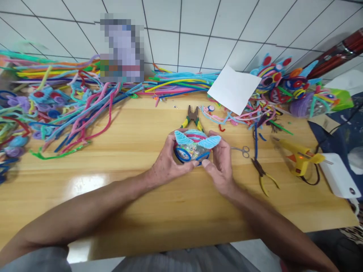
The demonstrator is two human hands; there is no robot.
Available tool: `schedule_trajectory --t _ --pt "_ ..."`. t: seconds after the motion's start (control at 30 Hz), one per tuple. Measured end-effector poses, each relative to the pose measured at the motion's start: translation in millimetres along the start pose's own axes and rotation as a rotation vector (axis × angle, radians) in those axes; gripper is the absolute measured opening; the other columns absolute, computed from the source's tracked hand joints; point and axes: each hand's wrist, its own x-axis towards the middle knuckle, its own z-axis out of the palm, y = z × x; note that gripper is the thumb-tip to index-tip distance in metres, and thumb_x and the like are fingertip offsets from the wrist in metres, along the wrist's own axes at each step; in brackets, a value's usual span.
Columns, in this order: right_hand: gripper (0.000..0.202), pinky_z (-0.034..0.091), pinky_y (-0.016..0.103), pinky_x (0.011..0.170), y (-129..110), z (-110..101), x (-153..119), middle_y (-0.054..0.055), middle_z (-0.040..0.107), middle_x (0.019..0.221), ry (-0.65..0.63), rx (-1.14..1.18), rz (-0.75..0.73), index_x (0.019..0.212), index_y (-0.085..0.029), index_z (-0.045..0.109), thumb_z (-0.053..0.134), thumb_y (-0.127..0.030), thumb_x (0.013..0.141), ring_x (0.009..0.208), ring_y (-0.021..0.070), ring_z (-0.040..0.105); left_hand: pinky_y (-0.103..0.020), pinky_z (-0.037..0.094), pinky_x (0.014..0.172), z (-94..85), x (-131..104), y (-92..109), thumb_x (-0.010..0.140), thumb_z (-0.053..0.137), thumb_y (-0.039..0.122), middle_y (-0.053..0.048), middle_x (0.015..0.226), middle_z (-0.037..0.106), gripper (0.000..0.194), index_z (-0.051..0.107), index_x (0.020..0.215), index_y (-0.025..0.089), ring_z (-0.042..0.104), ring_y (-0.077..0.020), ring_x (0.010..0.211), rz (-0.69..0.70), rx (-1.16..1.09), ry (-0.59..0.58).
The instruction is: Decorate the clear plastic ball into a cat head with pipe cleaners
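Between my hands is a rounded pipe cleaner craft (194, 148) with a clear body, two light blue ear-like pieces on top and dark blue loops on its front. My left hand (170, 155) curves around its left side, with the thumb along the lower front edge. On the other side my right hand (219, 162) grips it, its thumb close to the left one. The fingers behind the craft are partly hidden. Just beyond it lie pliers (193, 117) with green and yellow handles. Small scissors (243, 150) rest to the right of my right hand.
Pipe cleaners (93, 109) heap up at the left and along the wall. White paper (234, 90) lies on more of them, near finished crafts (269, 77). At right are yellow-handled pliers (262, 175), a yellow glue gun (300, 156) and a white box (338, 175) on the wooden table (127, 211).
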Motion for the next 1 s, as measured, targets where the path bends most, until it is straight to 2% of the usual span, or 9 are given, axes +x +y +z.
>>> schedule_trajectory --t 0.1,0.27,0.4,0.53,0.77,1.0 --pt "0.066 0.041 0.058 0.133 1.0 -0.4 -0.5 0.011 0.047 0.169 -0.037 0.021 0.049 0.160 -0.032 0.041 0.067 -0.052 0.103 0.158 0.0312 0.047 -0.049 0.050 0.125 -0.1 0.9 0.7 0.085 0.091 0.040 -0.014 0.153 0.057 0.078 0.047 0.148 0.025 0.060 -0.0320 0.144 0.019 0.001 -0.008" --pt "0.067 0.050 0.056 0.124 4.0 1.3 1.6 0.011 0.055 0.161 -0.035 0.069 0.059 0.158 -0.032 0.044 0.068 -0.058 0.100 0.148 0.0318 0.057 -0.049 0.051 0.124 0.1 1.6 0.6 0.085 0.091 0.038 -0.013 0.149 0.060 0.076 0.048 0.146 0.025 0.061 -0.0314 0.143 0.062 0.047 -0.005" --pt "0.069 0.051 0.057 0.125 4.3 1.9 3.6 0.010 0.057 0.161 -0.040 0.122 0.087 0.155 -0.033 0.047 0.068 -0.064 0.098 0.150 0.0331 0.056 -0.049 0.050 0.124 0.4 -0.2 -0.2 0.085 0.090 0.038 -0.014 0.154 0.056 0.074 0.048 0.145 0.025 0.058 -0.0325 0.145 0.070 0.072 -0.002" --pt "0.061 0.051 0.055 0.124 4.6 4.0 7.0 0.008 0.058 0.161 0.005 0.178 0.123 0.148 -0.033 0.052 0.070 -0.061 0.097 0.148 0.0318 0.058 -0.047 0.049 0.124 0.3 -1.5 -1.9 0.087 0.087 0.037 -0.014 0.155 0.054 0.071 0.048 0.144 0.024 0.057 -0.0315 0.146 0.072 0.050 -0.023" --pt "0.058 0.053 0.050 0.119 3.6 6.2 11.9 0.006 0.068 0.144 0.017 0.264 0.186 0.142 -0.032 0.056 0.077 -0.058 0.094 0.137 0.0287 0.063 -0.048 0.047 0.125 0.3 0.6 -6.0 0.092 0.083 0.040 -0.013 0.152 0.055 0.068 0.045 0.146 0.025 0.056 -0.0301 0.145 0.113 0.055 -0.031" --pt "0.052 0.049 0.050 0.123 7.5 -0.1 14.5 0.004 0.065 0.151 -0.008 0.325 0.186 0.135 -0.034 0.063 0.081 -0.057 0.092 0.142 0.0288 0.060 -0.045 0.054 0.116 2.1 0.8 -5.7 0.088 0.084 0.045 -0.013 0.145 0.059 0.072 0.043 0.144 0.024 0.063 -0.0279 0.136 0.084 0.060 -0.012"
